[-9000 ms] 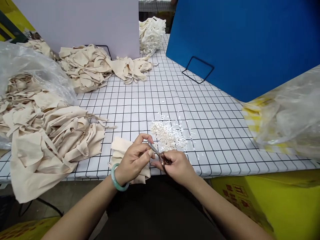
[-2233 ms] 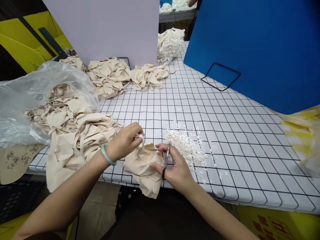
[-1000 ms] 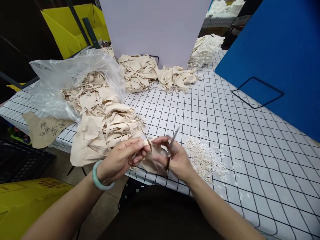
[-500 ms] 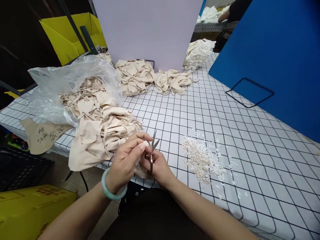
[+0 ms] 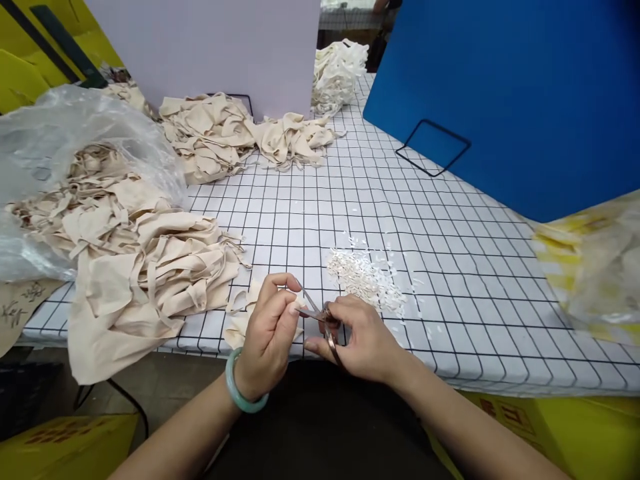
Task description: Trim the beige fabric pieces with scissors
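My left hand (image 5: 273, 327), with a pale green bangle at the wrist, pinches a small light end of cloth between thumb and fingers. Behind that hand, a beige fabric piece (image 5: 240, 332) with a looped strap shows on the table edge; much of it is hidden. My right hand (image 5: 365, 337) is closed on the handles of a pair of scissors (image 5: 331, 339). Their blades are apart and point left, right at my left fingertips. Left of my hands lies a heap of beige fabric pieces (image 5: 165, 267). A pile of tiny pale clippings (image 5: 363, 273) lies just beyond my right hand.
A clear plastic bag (image 5: 140, 133) holds more beige cloth at left. Further piles (image 5: 210, 133) lie behind, below a lilac panel (image 5: 215, 53). A blue panel (image 5: 500, 100) with a wire stand rises at right, white strips (image 5: 340, 73) at the back. A grid-patterned cloth (image 5: 300, 233) covers the table.
My view has swung to the right. The scissors have turned from pointing up to pointing left, with the blades around the cloth end at my left fingertips. My right hand has moved outward.
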A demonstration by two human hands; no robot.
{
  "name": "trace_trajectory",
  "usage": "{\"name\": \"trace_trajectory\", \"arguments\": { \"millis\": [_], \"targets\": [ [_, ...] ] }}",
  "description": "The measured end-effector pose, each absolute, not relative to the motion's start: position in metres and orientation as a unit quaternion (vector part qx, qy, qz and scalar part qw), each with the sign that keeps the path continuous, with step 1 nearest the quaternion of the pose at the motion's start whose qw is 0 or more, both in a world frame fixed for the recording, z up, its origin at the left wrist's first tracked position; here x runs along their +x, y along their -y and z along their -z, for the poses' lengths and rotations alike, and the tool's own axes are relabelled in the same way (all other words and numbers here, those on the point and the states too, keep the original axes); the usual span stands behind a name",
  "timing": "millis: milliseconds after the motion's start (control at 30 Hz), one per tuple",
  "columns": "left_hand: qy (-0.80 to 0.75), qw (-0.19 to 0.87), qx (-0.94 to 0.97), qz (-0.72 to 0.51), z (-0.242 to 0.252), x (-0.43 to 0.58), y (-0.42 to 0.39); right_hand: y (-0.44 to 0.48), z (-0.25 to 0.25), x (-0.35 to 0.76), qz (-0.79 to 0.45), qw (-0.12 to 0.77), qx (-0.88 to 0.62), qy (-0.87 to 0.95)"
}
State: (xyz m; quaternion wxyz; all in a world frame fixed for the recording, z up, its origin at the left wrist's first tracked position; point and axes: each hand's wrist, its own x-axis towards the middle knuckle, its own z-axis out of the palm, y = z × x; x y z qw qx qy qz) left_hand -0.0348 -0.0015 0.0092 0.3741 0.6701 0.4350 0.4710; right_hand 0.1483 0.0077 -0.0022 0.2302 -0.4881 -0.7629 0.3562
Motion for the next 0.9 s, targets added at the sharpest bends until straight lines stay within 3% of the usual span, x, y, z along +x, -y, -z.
{"name": "trace_trajectory", "arguments": {
  "millis": [900],
  "targets": [
    [-0.411, 0.342, 0.719, -0.443, -0.004, -0.024, -0.003, -0.01, 0.007, 0.151, -0.368, 0.25, -0.502, 0.742]
  ]
}}
